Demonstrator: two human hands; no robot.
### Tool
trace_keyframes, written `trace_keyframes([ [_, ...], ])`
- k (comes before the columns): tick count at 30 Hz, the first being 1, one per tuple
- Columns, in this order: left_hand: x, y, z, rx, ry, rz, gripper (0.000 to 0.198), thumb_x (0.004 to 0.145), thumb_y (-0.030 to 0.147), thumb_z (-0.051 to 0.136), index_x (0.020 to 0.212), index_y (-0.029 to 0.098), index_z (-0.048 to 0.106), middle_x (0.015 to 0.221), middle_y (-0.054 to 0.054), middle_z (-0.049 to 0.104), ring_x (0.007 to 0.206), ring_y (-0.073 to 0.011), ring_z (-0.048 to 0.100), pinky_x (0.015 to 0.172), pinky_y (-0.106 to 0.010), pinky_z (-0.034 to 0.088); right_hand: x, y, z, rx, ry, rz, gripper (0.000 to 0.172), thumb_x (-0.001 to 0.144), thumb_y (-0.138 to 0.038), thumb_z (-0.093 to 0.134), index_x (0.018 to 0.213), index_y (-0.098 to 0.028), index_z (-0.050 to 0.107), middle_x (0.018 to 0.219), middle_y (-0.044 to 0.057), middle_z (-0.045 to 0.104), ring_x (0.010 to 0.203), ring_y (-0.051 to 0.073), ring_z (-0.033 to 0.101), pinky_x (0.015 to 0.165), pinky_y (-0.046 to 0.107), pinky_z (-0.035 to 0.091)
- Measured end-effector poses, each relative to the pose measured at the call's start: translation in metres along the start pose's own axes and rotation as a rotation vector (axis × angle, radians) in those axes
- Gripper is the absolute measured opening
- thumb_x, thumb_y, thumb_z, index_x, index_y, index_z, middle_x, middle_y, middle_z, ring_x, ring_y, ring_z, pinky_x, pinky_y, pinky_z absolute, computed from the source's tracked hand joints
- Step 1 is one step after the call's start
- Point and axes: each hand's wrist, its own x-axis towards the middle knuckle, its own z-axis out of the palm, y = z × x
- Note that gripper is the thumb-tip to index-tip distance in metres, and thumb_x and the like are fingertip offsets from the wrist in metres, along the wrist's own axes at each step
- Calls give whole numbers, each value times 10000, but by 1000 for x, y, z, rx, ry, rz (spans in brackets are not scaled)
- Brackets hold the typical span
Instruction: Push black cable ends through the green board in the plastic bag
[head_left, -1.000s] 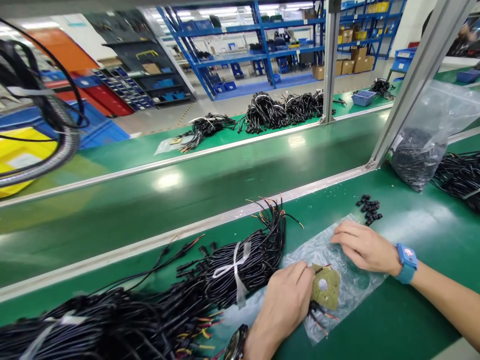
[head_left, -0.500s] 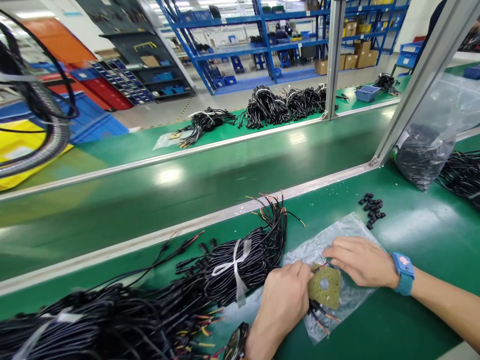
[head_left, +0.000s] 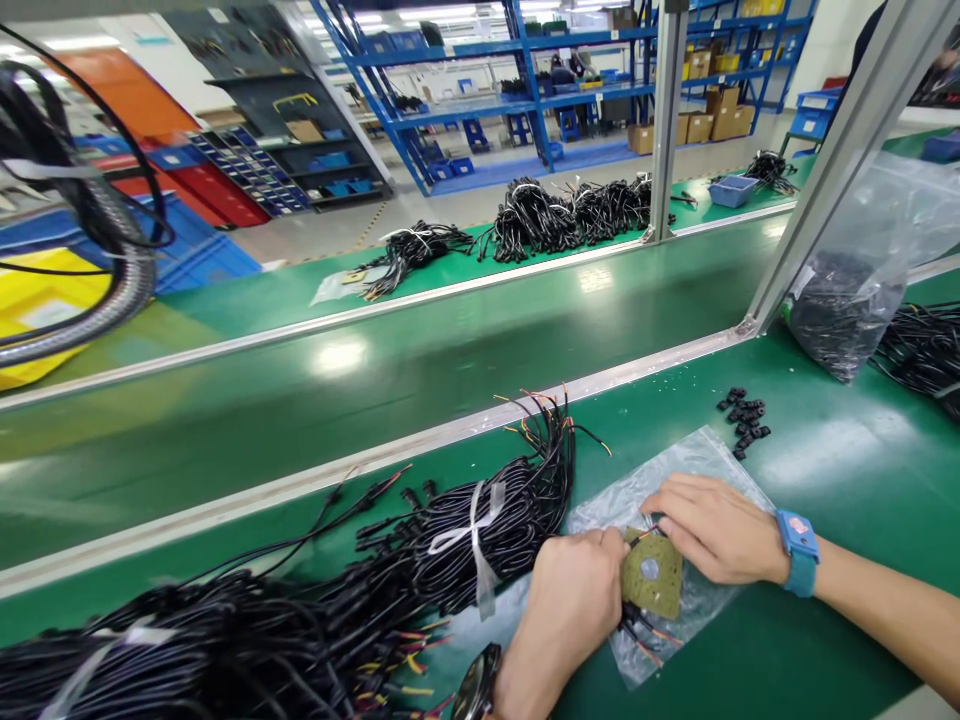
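My left hand point(head_left: 576, 592) is closed around a black cable, most of which its fingers hide. Thin coloured wires point(head_left: 643, 537) come out of that cable over a yellow-green sponge point(head_left: 664, 592) with a round hole. At their far end, my right hand point(head_left: 716, 528) pinches the wire tips between thumb and fingers. Under the sponge and both hands lies a clear plastic bag point(head_left: 709, 455). More cut cable ends point(head_left: 649, 635) with bared wires stick out below the sponge. Left of my left hand rests a bundle of black cables point(head_left: 457, 560) tied with a white strip.
A larger heap of black cables point(head_left: 187, 650) fills the lower left. Small black parts point(head_left: 745, 420) lie beyond my right hand, near a clear bag of black parts point(head_left: 840, 300). A metal post point(head_left: 832, 180) rises at the right. More cable bundles point(head_left: 532, 215) sit across the green belt.
My right hand has shifted slightly left, its thumb now closer over the sponge's upper edge. The left hand keeps its hold on the cable, and the view has moved a little.
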Motion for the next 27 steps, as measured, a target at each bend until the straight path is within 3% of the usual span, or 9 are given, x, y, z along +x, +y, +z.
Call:
trace_keyframes([
  [5, -3, -1, 4, -15, 153, 40, 224, 972, 143, 496, 763, 218, 527, 626, 2, 610, 530, -210, 596, 509, -334, 285, 0, 5, -1, 80, 60, 64, 156, 1016, -191, 401, 1059, -181, 551, 956, 73, 604, 865, 225, 539, 800, 371, 435],
  [9, -4, -3, 13, -176, 325, 15, 230, 1022, 173, 429, 819, 216, 527, 688, 9, 609, 579, -185, 601, 552, -313, 370, 0, 9, -3, 210, 130, 145, 112, 998, -186, 467, 1042, -186, 570, 960, 67, 625, 867, 215, 560, 783, 361, 446],
  [15, -5, -2, 19, -479, 581, -47, 142, 1025, 181, 470, 936, 214, 576, 769, 20, 634, 661, -141, 629, 629, -258, 448, 3, 15, 3, 638, 240, 391, 175, 991, -337, 605, 1075, -195, 663, 988, 53, 687, 858, 192, 625, 771, 324, 501],
  [20, -4, -1, 18, -523, 643, -38, 127, 1017, 176, 486, 945, 205, 587, 772, 8, 642, 670, -140, 641, 639, -250, 474, 4, 14, 6, 867, 171, 445, 303, 965, -460, 647, 1072, -177, 660, 898, 28, 660, 646, 124, 554, 610, 260, 496],
  [27, -5, -1, 18, -528, 620, -48, 140, 1014, 165, 484, 930, 202, 589, 762, 0, 648, 672, -142, 643, 641, -249, 478, 4, 11, 2, 910, 149, 381, 375, 983, -526, 609, 1087, -167, 645, 922, 48, 657, 688, 133, 565, 655, 278, 523],
])
